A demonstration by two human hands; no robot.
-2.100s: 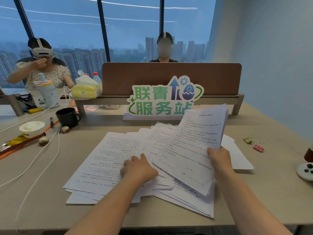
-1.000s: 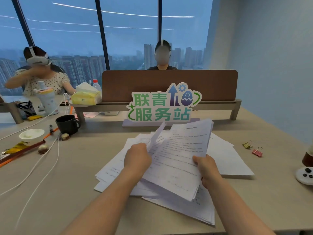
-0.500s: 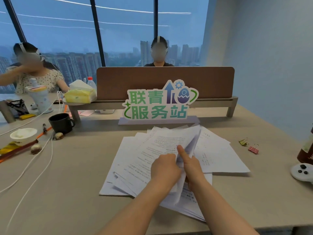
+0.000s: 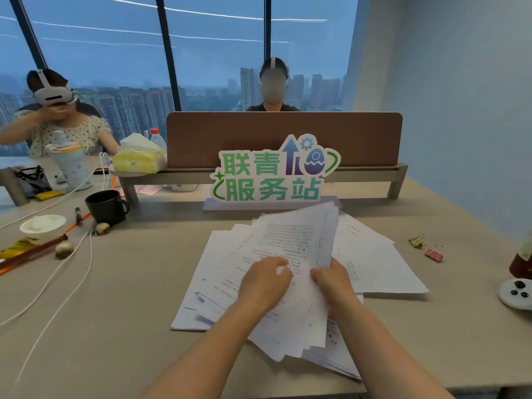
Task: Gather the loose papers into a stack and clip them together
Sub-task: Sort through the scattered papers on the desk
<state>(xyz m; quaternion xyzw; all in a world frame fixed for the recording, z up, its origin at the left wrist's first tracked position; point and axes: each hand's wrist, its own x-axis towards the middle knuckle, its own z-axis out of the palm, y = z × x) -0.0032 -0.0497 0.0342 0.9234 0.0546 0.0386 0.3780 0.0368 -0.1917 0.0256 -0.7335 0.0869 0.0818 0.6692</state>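
Observation:
A loose pile of printed white papers point(image 4: 276, 246) lies fanned out on the desk in front of me. My left hand point(image 4: 266, 279) rests on top of the pile with its fingers curled on the sheets. My right hand point(image 4: 331, 282) grips the right edge of the upper sheets, which stand slightly raised. More sheets point(image 4: 377, 263) stay flat on the desk to the right, under the lifted ones. Two binder clips, a gold one point(image 4: 416, 241) and a pink one point(image 4: 434, 254), lie on the desk right of the papers.
A green sign point(image 4: 273, 175) stands behind the papers before a brown divider point(image 4: 359, 133). A black mug point(image 4: 107, 206), white bowl point(image 4: 43, 226) and white cables point(image 4: 57, 283) sit left. A white controller point(image 4: 515, 292) lies at the right edge. Two people sit beyond the desk.
The left-hand sheets have been swept right into the main pile. My two hands came together at the pile's middle, and the sheets my right hand held high now sit lower.

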